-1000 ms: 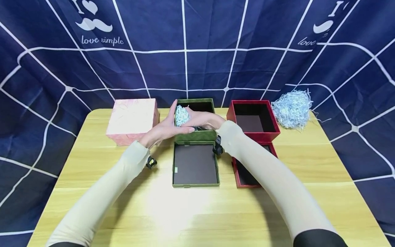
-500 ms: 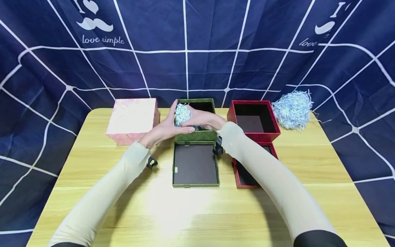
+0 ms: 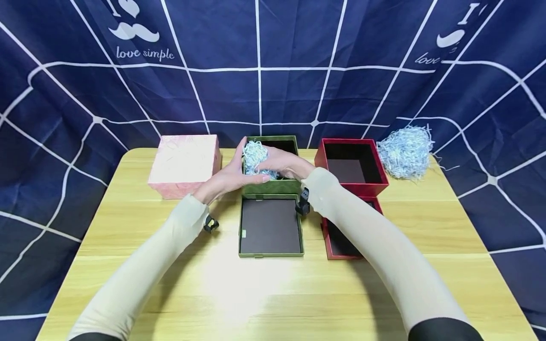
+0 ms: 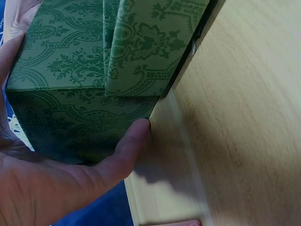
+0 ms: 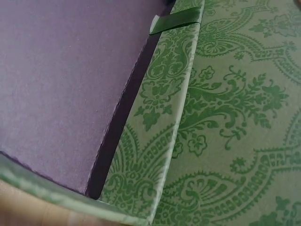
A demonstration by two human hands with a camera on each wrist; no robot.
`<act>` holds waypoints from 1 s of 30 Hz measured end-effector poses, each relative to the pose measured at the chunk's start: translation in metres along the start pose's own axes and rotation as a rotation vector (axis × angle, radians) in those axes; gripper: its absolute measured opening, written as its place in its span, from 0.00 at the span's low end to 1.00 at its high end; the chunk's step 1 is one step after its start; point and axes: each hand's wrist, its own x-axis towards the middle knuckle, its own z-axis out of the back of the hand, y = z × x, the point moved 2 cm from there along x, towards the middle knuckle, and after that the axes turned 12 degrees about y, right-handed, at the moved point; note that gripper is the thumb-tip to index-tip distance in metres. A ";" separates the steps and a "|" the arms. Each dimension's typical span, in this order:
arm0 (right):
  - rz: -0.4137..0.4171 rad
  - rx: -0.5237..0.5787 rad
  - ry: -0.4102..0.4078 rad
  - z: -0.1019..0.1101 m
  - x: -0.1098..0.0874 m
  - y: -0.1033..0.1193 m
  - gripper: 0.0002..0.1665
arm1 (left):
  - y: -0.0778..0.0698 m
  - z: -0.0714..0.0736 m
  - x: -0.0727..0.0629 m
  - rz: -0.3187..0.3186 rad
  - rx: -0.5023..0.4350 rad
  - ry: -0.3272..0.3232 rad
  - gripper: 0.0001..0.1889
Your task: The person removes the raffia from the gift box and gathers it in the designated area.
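In the green box (image 3: 271, 187), blue shred (image 3: 255, 153) lies leftward, between the wide-spread left hand (image 3: 229, 179) and the right hand (image 3: 282, 162), whose grip I cannot tell.

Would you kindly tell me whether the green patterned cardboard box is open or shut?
Open. The green box has its dark-lined lid lying in front, and blue shredded paper shows inside.

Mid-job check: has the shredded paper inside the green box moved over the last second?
Yes. Judged against the front rim of the green box, the shredded paper now shows farther right, toward the red box.
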 end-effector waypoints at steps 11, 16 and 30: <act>0.034 -0.001 -0.121 0.001 -0.015 0.006 0.38 | -0.002 -0.003 0.003 -0.011 0.005 0.001 0.72; 0.089 0.010 -0.158 0.005 -0.021 0.011 0.41 | -0.002 -0.002 0.003 0.007 0.031 -0.022 0.73; 0.191 0.007 -0.276 0.022 -0.046 0.031 0.39 | 0.000 -0.001 0.002 0.022 0.033 -0.013 0.72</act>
